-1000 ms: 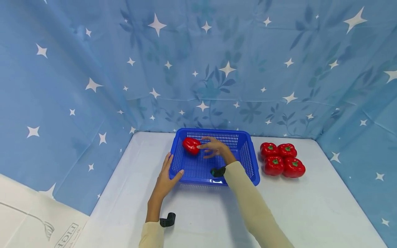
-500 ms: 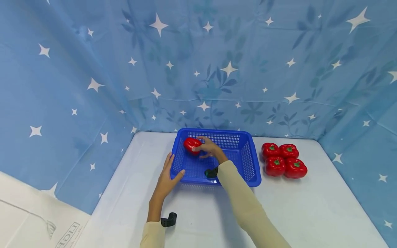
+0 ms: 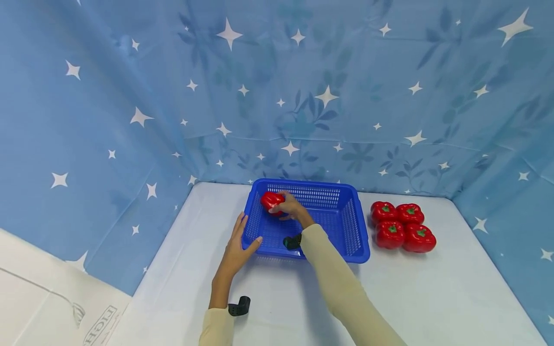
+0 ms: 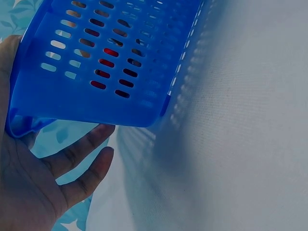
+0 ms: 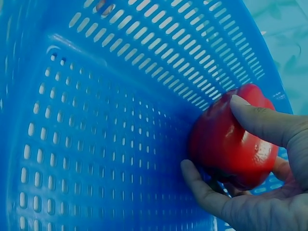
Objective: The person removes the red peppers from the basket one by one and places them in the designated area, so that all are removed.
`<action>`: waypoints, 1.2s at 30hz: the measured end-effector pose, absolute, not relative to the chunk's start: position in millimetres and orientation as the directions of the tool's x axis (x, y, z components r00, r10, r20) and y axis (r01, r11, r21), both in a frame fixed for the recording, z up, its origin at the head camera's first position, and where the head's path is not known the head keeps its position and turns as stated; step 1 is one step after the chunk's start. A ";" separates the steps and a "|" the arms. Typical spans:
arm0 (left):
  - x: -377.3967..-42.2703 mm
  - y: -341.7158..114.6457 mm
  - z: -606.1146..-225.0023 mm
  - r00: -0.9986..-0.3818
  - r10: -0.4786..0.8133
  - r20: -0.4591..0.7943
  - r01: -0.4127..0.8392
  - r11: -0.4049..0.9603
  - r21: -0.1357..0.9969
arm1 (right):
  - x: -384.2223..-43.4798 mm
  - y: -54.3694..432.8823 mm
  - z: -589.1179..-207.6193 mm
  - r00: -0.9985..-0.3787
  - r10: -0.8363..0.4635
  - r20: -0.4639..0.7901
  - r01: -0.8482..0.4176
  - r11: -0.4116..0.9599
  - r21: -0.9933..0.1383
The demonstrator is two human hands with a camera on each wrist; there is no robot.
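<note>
A red bell pepper (image 3: 271, 203) lies at the left end inside the blue plastic basket (image 3: 363, 240). My right hand (image 3: 291, 206) holds it, thumb (image 5: 260, 118) on one side and fingers curled round the other, as the right wrist view shows. The pepper is at the basket's perforated wall. At the basket's front left corner, my left hand (image 3: 235, 250) touches the rim with its fingers spread and fairly straight. In the left wrist view the basket wall (image 4: 82, 103) hides part of that hand (image 4: 33, 187), and red shows through the slots.
Several red bell peppers (image 3: 389, 234) stand grouped on the white table (image 3: 415, 293), right of the basket. A blue curtain with white stars (image 3: 303, 96) hangs behind the table and along both sides.
My right hand has moved left onto the bell pepper and closed its fingers round it. The left hand stays at the basket's corner. The head view has shifted slightly.
</note>
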State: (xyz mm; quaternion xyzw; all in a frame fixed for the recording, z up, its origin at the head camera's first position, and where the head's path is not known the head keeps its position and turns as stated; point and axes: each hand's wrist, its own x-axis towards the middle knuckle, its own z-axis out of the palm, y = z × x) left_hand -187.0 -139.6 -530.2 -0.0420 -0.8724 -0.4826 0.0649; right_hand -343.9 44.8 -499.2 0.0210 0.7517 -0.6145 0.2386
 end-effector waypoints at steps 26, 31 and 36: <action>-187.7 -140.5 -530.1 -0.990 0.017 0.142 0.129 0.533 0.836 | -341.2 62.8 -487.1 -0.873 -0.232 -0.430 0.352 0.310 -0.883; -187.1 -141.3 -530.9 -0.987 0.017 0.162 0.146 0.531 0.835 | -337.3 68.5 -482.0 -0.872 -0.248 -0.423 0.345 0.302 -0.889; -186.8 -141.4 -530.0 -0.983 0.024 0.182 0.168 0.520 0.837 | -336.3 74.0 -479.4 -0.878 -0.259 -0.403 0.336 0.266 -0.904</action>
